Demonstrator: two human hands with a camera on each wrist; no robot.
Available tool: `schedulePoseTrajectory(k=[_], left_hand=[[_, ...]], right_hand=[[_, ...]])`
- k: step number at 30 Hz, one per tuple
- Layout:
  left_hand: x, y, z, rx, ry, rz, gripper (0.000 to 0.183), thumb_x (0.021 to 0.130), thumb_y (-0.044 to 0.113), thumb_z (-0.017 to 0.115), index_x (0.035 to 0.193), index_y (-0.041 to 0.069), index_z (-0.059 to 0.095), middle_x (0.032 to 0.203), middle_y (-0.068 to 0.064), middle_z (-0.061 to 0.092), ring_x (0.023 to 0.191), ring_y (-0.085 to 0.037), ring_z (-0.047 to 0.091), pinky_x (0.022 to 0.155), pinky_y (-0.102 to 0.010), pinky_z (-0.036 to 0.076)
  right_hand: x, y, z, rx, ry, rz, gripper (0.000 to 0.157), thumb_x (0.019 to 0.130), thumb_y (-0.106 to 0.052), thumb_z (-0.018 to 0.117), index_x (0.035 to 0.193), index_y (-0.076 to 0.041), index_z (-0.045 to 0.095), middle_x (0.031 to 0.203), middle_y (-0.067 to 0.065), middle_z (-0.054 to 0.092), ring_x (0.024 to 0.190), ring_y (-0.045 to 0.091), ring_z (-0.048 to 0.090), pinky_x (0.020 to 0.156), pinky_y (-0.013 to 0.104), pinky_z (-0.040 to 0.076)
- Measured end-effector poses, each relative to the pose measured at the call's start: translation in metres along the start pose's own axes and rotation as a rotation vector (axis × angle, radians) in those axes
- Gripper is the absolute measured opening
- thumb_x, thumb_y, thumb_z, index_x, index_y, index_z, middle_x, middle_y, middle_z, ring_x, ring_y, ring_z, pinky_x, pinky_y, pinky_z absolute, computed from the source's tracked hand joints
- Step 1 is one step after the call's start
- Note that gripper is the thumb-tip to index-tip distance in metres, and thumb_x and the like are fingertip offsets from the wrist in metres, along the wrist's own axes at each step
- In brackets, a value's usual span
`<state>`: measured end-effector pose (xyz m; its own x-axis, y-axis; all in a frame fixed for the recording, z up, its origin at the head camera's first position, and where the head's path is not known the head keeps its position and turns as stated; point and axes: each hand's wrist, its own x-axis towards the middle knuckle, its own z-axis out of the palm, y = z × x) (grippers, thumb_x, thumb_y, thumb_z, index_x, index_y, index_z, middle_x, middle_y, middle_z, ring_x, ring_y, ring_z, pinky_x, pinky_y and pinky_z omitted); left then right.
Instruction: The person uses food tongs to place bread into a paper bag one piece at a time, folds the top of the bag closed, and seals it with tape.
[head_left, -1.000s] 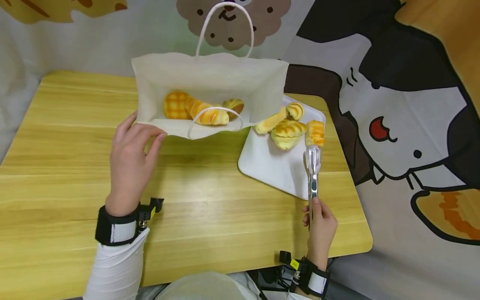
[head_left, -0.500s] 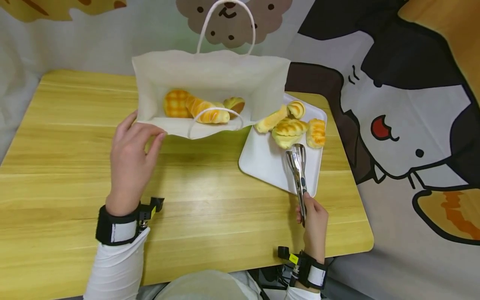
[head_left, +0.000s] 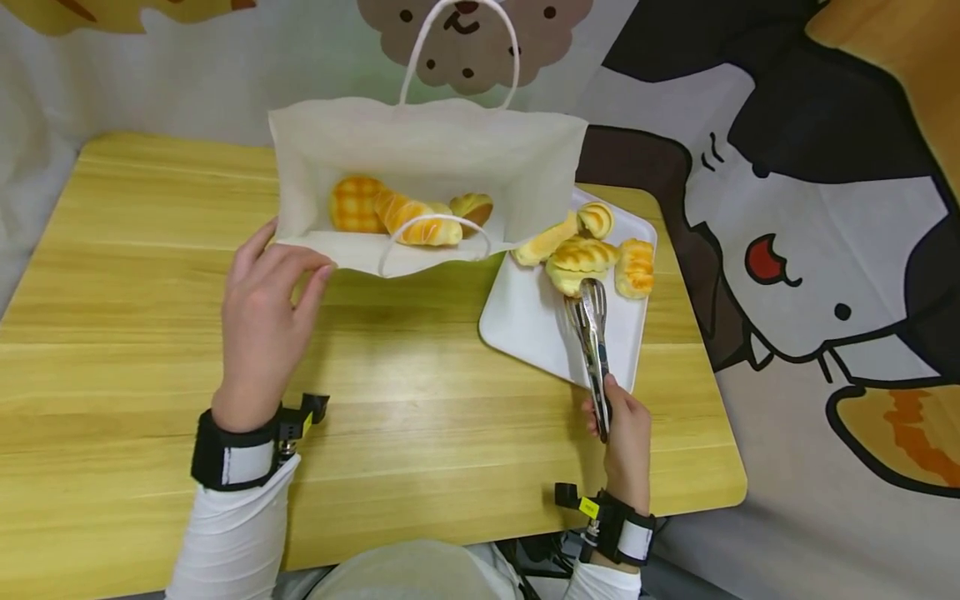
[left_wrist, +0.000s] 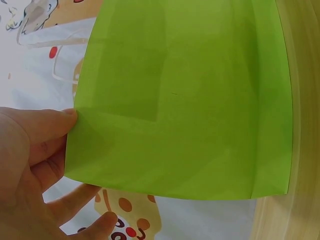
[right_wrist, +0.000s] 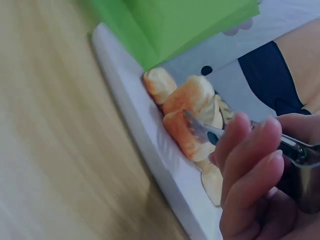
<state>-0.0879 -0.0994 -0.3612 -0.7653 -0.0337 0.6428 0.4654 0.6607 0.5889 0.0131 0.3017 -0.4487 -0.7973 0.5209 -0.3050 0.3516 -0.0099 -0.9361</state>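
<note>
My left hand pinches the near left corner of the rim of a paper bag, white inside and green outside in the left wrist view. Inside the bag lie a checked round bun, a striped croissant-like bread and a brown-sided roll. My right hand grips metal tongs. Their tips reach the near side of a split, ridged bun on a white tray; whether they touch it I cannot tell.
Also on the tray are an orange-topped bread at right, a long roll and a small swirled roll. The bag overlaps the tray's far left part. A cartoon-printed cloth hangs behind the wooden table.
The tongs have moved left from the orange-topped bread to the split bun, with their tips spreading apart. My left hand keeps its hold on the bag.
</note>
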Motion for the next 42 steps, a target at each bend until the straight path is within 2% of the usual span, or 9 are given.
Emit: schedulePoseTrajectory(k=[4,10,16,20,24,28,33,37,42], left_hand=[[0.0,-0.001,0.0,-0.003,0.002,-0.001,0.011,0.081,0.003,0.072,0.083,-0.008,0.069,0.09,-0.022,0.069,0.119,-0.035,0.048,0.112,-0.043,0.029],[0.0,-0.002,0.001,-0.001,0.001,-0.002,0.012,0.081,0.004,0.072,0.083,-0.007,0.069,0.091,-0.022,0.069,0.12,-0.035,0.047,0.112,-0.043,0.029],[0.0,-0.001,0.001,-0.005,0.0,-0.003,0.011,0.08,0.002,0.073,0.083,-0.008,0.069,0.091,-0.022,0.069,0.12,-0.035,0.047,0.112,-0.043,0.029],[0.0,0.0,-0.001,0.0,0.002,-0.004,0.01,0.08,0.001,0.073,0.082,-0.008,0.069,0.091,-0.022,0.069,0.119,-0.035,0.048,0.113,-0.042,0.028],[0.0,0.0,-0.001,-0.003,0.0,0.003,0.01,0.079,0.0,0.073,0.082,-0.008,0.069,0.09,-0.022,0.069,0.117,-0.036,0.048,0.112,-0.043,0.029],[0.0,0.0,0.0,-0.005,-0.003,0.001,0.01,0.08,0.001,0.073,0.082,-0.008,0.069,0.09,-0.022,0.069,0.117,-0.036,0.048,0.112,-0.043,0.029],[-0.001,0.0,-0.001,0.003,-0.007,-0.012,0.011,0.081,0.002,0.072,0.083,-0.008,0.069,0.09,-0.022,0.069,0.119,-0.035,0.047,0.112,-0.043,0.029],[-0.001,-0.001,0.0,0.007,-0.006,-0.014,0.011,0.08,0.002,0.073,0.083,-0.008,0.069,0.091,-0.022,0.069,0.12,-0.035,0.047,0.112,-0.043,0.029],[-0.001,-0.001,0.001,0.002,-0.005,-0.006,0.011,0.08,0.002,0.073,0.082,-0.008,0.069,0.089,-0.022,0.069,0.119,-0.035,0.048,0.112,-0.042,0.029]], right_hand=[[0.0,-0.006,-0.002,-0.003,-0.093,0.002,0.06,0.096,-0.043,0.051,0.11,0.015,0.054,0.061,0.0,0.064,0.042,0.009,0.052,0.034,0.017,0.042],[0.0,-0.025,-0.01,-0.194,-0.221,0.01,0.056,0.1,-0.04,0.044,0.119,0.012,0.049,0.074,0.004,0.065,0.05,0.009,0.055,0.039,0.019,0.044],[0.005,-0.059,-0.025,-0.504,-0.283,-0.074,0.055,0.099,-0.046,0.04,0.098,0.006,0.057,0.072,0.008,0.055,0.048,0.011,0.046,0.04,0.024,0.042],[0.017,-0.076,-0.034,-0.588,-0.343,-0.1,0.055,0.098,-0.048,0.041,0.093,0.005,0.058,0.067,0.004,0.055,0.045,0.012,0.043,0.039,0.025,0.04],[0.028,-0.082,-0.04,-0.581,-0.357,-0.057,0.06,0.098,-0.051,0.041,0.099,0.008,0.057,0.064,-0.002,0.058,0.045,0.011,0.043,0.039,0.023,0.039],[0.033,-0.076,-0.042,-0.54,-0.354,0.001,0.067,0.097,-0.054,0.038,0.106,0.011,0.054,0.064,-0.004,0.061,0.045,0.01,0.043,0.042,0.023,0.037],[0.035,-0.053,-0.038,-0.361,-0.359,0.068,0.068,0.096,-0.05,0.045,0.114,0.016,0.05,0.066,-0.001,0.062,0.047,0.008,0.047,0.042,0.02,0.04],[0.03,-0.032,-0.029,-0.173,-0.292,0.052,0.064,0.095,-0.041,0.053,0.112,0.02,0.049,0.062,0.0,0.062,0.044,0.008,0.048,0.037,0.017,0.04],[0.019,-0.012,-0.019,-0.062,-0.163,0.011,0.052,0.096,-0.032,0.056,0.11,0.018,0.053,0.058,0.001,0.061,0.041,0.008,0.048,0.034,0.016,0.041]])
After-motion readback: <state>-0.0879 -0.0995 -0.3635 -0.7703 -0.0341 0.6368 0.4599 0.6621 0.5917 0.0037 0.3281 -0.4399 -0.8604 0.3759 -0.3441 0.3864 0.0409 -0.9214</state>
